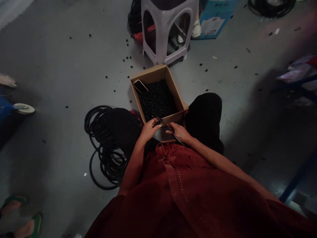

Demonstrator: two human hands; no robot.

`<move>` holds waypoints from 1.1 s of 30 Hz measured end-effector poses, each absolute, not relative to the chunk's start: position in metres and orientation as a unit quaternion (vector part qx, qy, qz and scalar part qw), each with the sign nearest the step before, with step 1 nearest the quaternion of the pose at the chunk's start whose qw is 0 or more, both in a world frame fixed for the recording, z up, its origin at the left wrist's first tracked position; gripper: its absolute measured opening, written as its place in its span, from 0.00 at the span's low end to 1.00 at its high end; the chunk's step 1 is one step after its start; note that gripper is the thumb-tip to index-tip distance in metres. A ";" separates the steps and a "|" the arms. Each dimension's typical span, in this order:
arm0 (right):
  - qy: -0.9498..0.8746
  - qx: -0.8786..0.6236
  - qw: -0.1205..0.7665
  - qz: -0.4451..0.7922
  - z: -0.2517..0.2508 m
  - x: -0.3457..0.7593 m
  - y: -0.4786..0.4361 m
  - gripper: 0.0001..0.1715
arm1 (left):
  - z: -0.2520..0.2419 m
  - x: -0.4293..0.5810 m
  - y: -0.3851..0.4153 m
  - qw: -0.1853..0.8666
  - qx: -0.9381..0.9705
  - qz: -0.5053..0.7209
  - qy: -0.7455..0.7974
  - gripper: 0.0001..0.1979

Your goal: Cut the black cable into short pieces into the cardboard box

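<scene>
My right hand (180, 132) is closed around a slim dark scissor-like tool (164, 122), whose front end points up and left towards my other hand. Close by, the fingers of my left hand (148, 130) pinch a small dark piece (156, 123), perhaps black tubing; its exact shape is blurred. Both hands are over the near edge of a cardboard box (177, 91). Many short black pieces (158, 99) fill the bottom of this box. A phone-like dark rectangle with a light edge (140, 86) leans in its far left corner.
Coils of black tubing (104, 148) lie on the floor beside my left leg. Beyond the box stand a pale plastic stool (162, 36) and a blue carton (214, 19), with another person's shoe (196, 29) between them. Sandalled feet (27, 228) show at lower left. Small black bits dot the floor.
</scene>
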State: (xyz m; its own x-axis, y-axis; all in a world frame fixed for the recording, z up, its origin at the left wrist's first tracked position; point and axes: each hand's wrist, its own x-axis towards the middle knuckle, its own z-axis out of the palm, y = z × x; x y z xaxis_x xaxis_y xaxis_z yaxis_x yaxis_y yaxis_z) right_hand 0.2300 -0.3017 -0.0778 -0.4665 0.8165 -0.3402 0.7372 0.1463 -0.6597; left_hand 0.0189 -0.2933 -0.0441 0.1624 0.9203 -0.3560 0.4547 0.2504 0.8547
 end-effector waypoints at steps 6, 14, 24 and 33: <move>-0.745 -0.534 0.027 0.398 -0.077 0.225 -0.300 0.24 | -0.035 0.032 -0.306 0.248 0.676 0.087 0.688 0.13; -0.744 -0.519 0.041 0.418 -0.083 0.226 -0.301 0.25 | -0.042 0.026 -0.304 0.223 0.700 0.064 0.676 0.15; -0.763 -0.493 0.066 0.414 -0.081 0.230 -0.299 0.30 | -0.047 0.015 -0.295 0.403 0.610 0.197 0.653 0.13; -0.777 -0.470 0.080 0.411 -0.074 0.232 -0.296 0.29 | -0.051 0.011 -0.293 0.502 0.555 0.224 0.625 0.17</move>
